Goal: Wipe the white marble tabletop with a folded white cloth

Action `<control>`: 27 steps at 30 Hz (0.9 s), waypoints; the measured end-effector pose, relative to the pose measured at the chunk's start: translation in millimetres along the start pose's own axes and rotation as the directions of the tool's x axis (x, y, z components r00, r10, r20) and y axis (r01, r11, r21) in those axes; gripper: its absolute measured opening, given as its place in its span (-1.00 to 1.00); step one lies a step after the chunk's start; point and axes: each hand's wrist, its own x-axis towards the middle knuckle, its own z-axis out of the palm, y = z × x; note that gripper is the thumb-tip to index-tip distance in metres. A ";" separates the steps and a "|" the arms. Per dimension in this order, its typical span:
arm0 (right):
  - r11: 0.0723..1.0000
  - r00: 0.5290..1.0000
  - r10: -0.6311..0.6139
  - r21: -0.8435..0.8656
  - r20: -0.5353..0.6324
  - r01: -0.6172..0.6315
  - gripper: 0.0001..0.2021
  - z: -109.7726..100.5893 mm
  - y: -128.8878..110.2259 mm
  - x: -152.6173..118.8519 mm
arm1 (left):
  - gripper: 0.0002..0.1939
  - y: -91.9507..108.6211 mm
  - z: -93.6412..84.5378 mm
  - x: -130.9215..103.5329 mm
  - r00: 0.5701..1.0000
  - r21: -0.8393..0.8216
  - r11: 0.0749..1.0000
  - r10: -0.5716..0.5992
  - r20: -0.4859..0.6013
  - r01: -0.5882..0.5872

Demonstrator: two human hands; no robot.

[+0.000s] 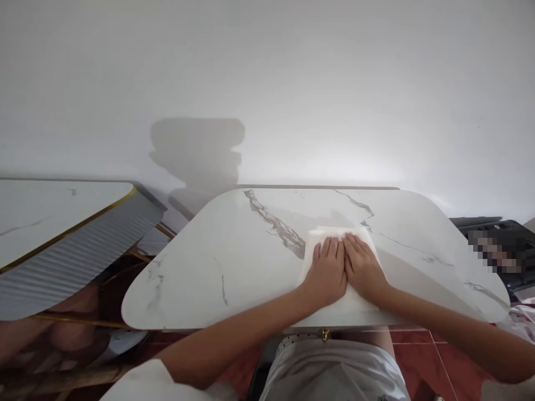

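Note:
On a white marble-patterned tabletop (188, 267) lies a thin white sheet (311, 250), which could be cloth or paper. My left hand (328, 267) rests palm down on it, fingers stretched forward. Close against it, my right hand (363, 264) also lies flat, its fingers angled toward the left ones. The thumbs are side by side in the middle. Both palms hide much of the sheet, whose far edge and side margins show around my fingers.
A pale wall (292, 83) rises behind the table. To the left is another white tabletop with a gold rim and a ribbed grey side (83, 256). A black object (501, 234), partly pixelated, sits past the right end. Red floor tiles (418, 356) show below.

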 end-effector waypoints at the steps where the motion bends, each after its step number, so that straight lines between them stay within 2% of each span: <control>1: 1.000 1.000 0.007 0.004 0.008 -0.007 -0.55 2.9 3.5 8.7 | -0.40 -4.8 0.6 7.9 1.000 -0.002 1.000 -0.002 -0.005 0.002; 6: 0.999 0.995 0.046 -0.007 0.087 -0.046 -0.60 23.7 21.3 64.6 | -0.53 -40.2 4.6 56.2 0.992 -0.019 1.000 0.004 -0.127 -0.006; 9: 0.999 0.995 0.038 -0.019 0.090 -0.036 -0.64 38.2 33.7 102.3 | -0.59 -66.1 5.5 91.0 0.991 -0.050 0.998 0.031 -0.131 -0.037; 14: 0.993 0.989 0.108 -0.055 0.097 -0.103 -0.71 59.9 50.0 154.7 | -0.65 -102.9 10.4 139.2 0.985 -0.098 0.993 0.041 -0.169 -0.058; 21: 0.993 0.990 0.101 -0.068 0.095 -0.095 -0.74 79.9 63.2 194.7 | -0.72 -131.6 20.3 172.9 0.978 -0.081 0.996 0.023 -0.207 -0.041; 27: 0.994 0.989 0.084 -0.082 0.125 -0.074 -0.72 84.7 67.6 205.7 | -0.72 -138.1 22.4 181.7 0.974 -0.063 0.998 -0.017 -0.226 0.002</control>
